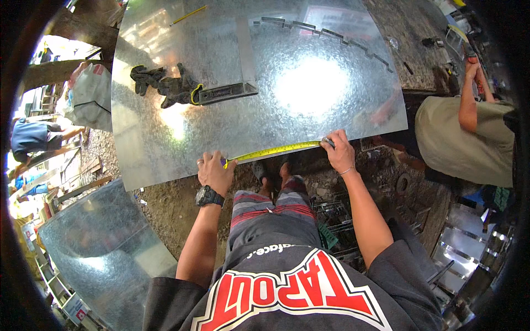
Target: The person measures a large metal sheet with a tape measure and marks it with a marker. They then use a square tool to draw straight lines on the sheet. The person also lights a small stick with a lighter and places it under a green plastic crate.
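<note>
Between left hand (216,172) and right hand (340,153) — both gripping it — stretches yellow measuring tape (276,149).

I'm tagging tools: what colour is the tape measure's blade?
The tape blade is yellow; see head view.

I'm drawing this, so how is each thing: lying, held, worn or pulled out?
Yellow tape measure: pulled out
Left hand: gripping the tape
Right hand: gripping it too
Metal sheet: lying flat
Dark gloves: off, crumpled
Watch: worn
Bracelet: worn
Yellow stick: lying down
</note>
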Tool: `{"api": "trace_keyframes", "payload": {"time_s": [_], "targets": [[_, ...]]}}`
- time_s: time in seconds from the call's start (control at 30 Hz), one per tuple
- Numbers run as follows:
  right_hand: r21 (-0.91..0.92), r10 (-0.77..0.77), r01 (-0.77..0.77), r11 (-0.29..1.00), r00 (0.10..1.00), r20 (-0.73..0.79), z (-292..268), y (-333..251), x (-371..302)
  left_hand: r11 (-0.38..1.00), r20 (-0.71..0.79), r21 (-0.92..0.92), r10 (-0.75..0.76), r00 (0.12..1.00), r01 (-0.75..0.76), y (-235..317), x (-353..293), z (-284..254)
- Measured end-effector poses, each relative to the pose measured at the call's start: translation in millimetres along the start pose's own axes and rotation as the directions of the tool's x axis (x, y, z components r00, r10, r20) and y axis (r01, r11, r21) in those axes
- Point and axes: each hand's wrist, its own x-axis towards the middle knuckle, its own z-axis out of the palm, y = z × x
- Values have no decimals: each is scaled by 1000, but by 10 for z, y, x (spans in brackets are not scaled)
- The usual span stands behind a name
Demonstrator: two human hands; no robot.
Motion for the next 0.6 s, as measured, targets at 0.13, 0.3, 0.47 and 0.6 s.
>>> {"api": "trace_keyframes", "payload": {"time_s": [0.13,0.3,0.47,0.6], "targets": [[-20,-6,6,1000,1000,17,19,-1,23,998,83,24,-52,995,50,70,50,-64],[-28,-27,28,999,1000,8,56,55,26,997,179,20,-82,980,80,147,110,-173],[-45,-5,6,999,1000,22,67,30,23,995,305,33,-101,947,96,131,236,-190],[-72,18,-14,997,999,46,74,30,21,997,371,41,-80,925,70,115,333,-196]]}}
